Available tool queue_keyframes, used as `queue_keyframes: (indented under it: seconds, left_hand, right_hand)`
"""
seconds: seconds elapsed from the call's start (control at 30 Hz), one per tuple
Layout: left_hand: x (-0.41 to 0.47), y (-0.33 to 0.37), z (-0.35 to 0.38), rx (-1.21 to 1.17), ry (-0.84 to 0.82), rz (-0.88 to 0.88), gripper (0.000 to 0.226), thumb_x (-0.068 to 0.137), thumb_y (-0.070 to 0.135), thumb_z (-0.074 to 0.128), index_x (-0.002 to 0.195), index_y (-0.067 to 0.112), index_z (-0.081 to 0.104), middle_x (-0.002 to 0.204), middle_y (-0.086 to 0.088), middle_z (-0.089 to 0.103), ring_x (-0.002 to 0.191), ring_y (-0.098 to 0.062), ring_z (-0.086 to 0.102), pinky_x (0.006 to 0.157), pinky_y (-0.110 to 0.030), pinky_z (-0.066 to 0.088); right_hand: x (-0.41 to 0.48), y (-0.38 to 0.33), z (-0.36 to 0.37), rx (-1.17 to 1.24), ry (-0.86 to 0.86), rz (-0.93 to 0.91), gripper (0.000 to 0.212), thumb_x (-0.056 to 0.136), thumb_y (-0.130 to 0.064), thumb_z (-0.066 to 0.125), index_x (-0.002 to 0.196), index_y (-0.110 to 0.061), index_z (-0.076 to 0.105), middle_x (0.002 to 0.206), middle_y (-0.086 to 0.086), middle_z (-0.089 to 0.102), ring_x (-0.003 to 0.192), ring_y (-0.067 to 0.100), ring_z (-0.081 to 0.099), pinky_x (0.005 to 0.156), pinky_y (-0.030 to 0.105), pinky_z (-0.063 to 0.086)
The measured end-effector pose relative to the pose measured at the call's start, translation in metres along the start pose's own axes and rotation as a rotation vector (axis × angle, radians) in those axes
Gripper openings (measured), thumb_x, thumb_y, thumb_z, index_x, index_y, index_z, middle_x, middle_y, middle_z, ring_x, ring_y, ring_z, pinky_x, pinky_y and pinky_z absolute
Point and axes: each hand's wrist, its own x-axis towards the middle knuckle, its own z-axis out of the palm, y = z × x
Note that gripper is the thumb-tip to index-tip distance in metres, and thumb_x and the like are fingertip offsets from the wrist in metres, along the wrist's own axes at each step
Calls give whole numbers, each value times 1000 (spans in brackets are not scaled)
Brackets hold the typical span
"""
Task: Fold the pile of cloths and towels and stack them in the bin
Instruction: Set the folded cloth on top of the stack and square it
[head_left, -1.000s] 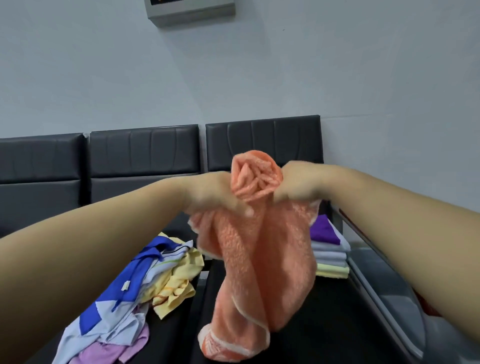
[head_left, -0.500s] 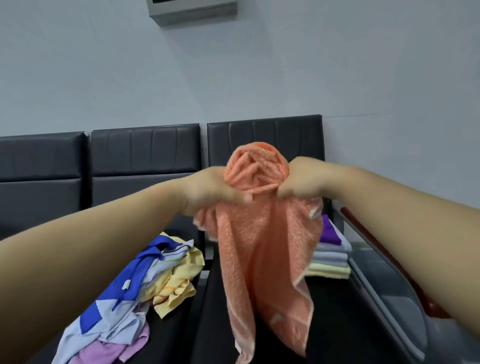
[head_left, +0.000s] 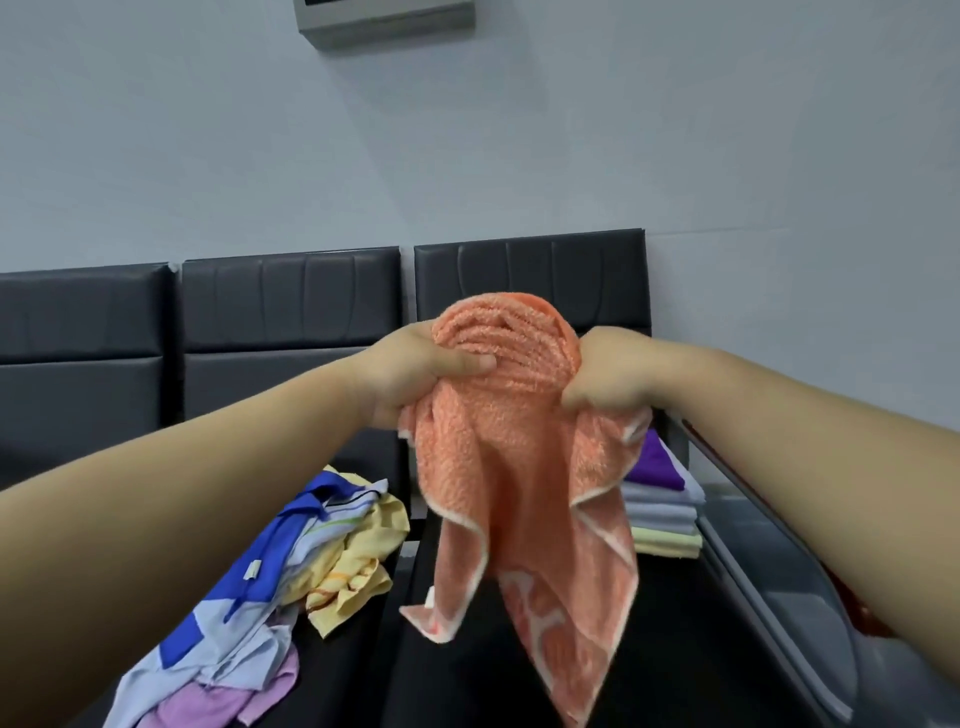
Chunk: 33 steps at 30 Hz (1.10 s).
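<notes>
Since a second ago the bunched bundle has dropped open, its lower corners now hanging free. The left hand (head_left: 415, 374) and right hand (head_left: 608, 382) each grip the top of the orange towel (head_left: 519, 493), fingers curled into it, close together, with a gathered hump between them. It hangs in the air over the black seat (head_left: 675, 649), long axis vertical, corners pointing down. This looks like shaking out before folding; next, find the top corners and spread them. The unfolded pile (head_left: 311, 561) lies to the left, the folded stack (head_left: 660, 512) to the right.
</notes>
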Motion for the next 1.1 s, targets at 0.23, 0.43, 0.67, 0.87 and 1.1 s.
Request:
queue_keyframes:
  seconds: [0.23, 0.43, 0.67, 0.87, 1.1]
  left_hand:
    - [-3, 0, -10, 1208, 98, -35, 20, 78, 33, 82, 77, 21, 66, 73, 6, 69, 72, -15, 65, 66, -26, 50]
    - [0, -15, -11, 181, 187, 62, 22, 93, -7, 64, 109, 6, 69, 85, -6, 77, 75, -20, 75, 61, -31, 62]
    - [15, -42, -24, 354, 40, 35, 49, 72, 13, 92, 117, 18, 72, 112, -2, 77, 106, -23, 73, 92, -38, 57]
    - [40, -52, -37, 1308, 42, -56, 39, 68, 26, 86, 99, 30, 63, 95, 10, 69, 89, -17, 65, 76, -30, 50]
    - [70, -44, -59, 1346, 375, 69, 24, 82, 23, 69, 100, 25, 54, 88, 4, 63, 77, -20, 60, 56, -34, 42]
  right_hand:
    - [-3, 5, 2, 529, -237, -53, 28, 86, -7, 82, 113, -8, 74, 100, 9, 81, 92, 29, 79, 92, 47, 61]
    - [6, 16, 19, 171, -264, -59, 34, 71, -22, 94, 100, -19, 78, 92, -4, 81, 87, 19, 78, 92, 44, 62]
    - [31, 24, 31, -118, -262, -5, 36, 66, -33, 95, 92, -24, 72, 94, -3, 75, 87, 22, 73, 85, 43, 63]
    - [62, 30, 58, -170, -116, -2, 18, 77, -23, 84, 84, -16, 69, 84, 5, 71, 80, 28, 71, 73, 41, 63]
    - [110, 28, 61, -194, 370, -40, 17, 94, -35, 52, 82, -28, 63, 81, -5, 63, 75, 27, 62, 62, 36, 50]
